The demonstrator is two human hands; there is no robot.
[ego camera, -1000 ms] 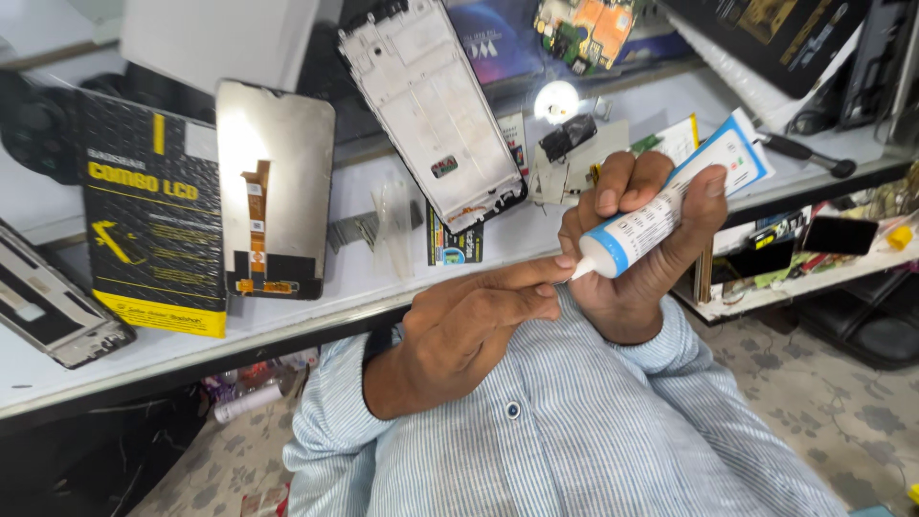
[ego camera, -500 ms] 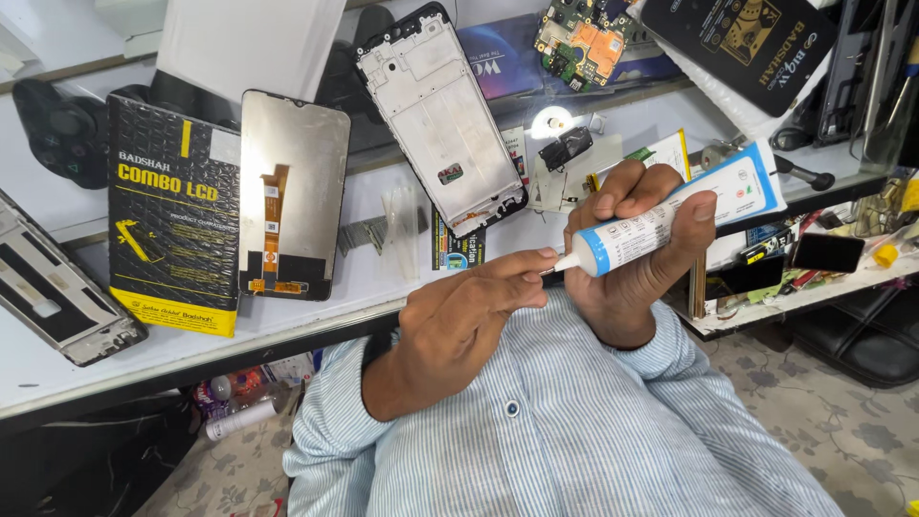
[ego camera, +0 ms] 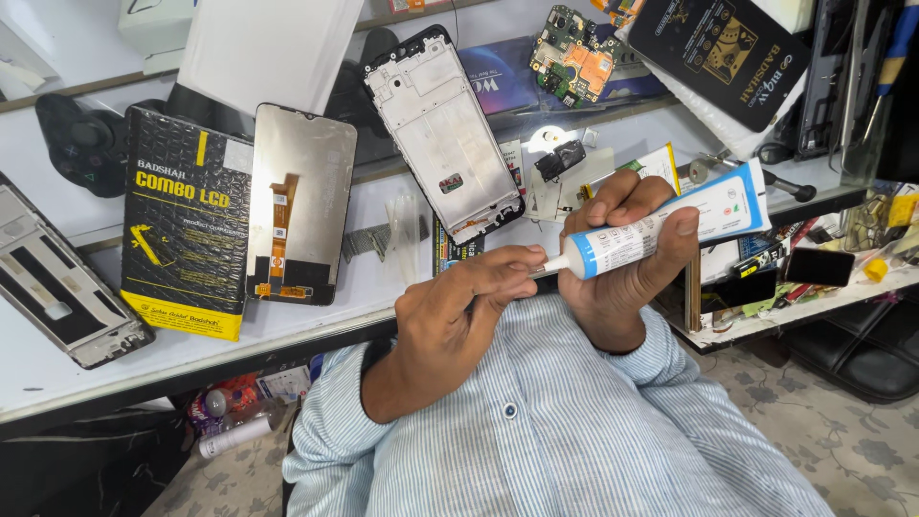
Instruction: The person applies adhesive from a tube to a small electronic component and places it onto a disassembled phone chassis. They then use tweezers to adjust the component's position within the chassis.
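Note:
My right hand (ego camera: 613, 287) grips a white and blue glue tube (ego camera: 670, 225), held nearly level over my striped shirt with its nozzle pointing left. My left hand (ego camera: 455, 311) pinches the white tip of the nozzle between thumb and fingers. I cannot tell whether a cap sits under those fingers. Both hands hover just in front of the white workbench edge (ego camera: 287, 335). Nearest on the bench are a bare phone frame (ego camera: 440, 134) and a small card under a bright lamp spot (ego camera: 550, 144).
A phone display (ego camera: 302, 201) lies face down beside a black and yellow box (ego camera: 182, 230). Another phone frame (ego camera: 57, 287) lies far left, a game controller (ego camera: 86, 139) behind it. A circuit board (ego camera: 574, 57), a black box (ego camera: 728, 53) and a screwdriver (ego camera: 766, 177) sit at right.
The tube has tilted from steeply upright to nearly level in my right hand. My left fingers stay pinched at its nozzle. My head has dropped slightly, showing more of the bench.

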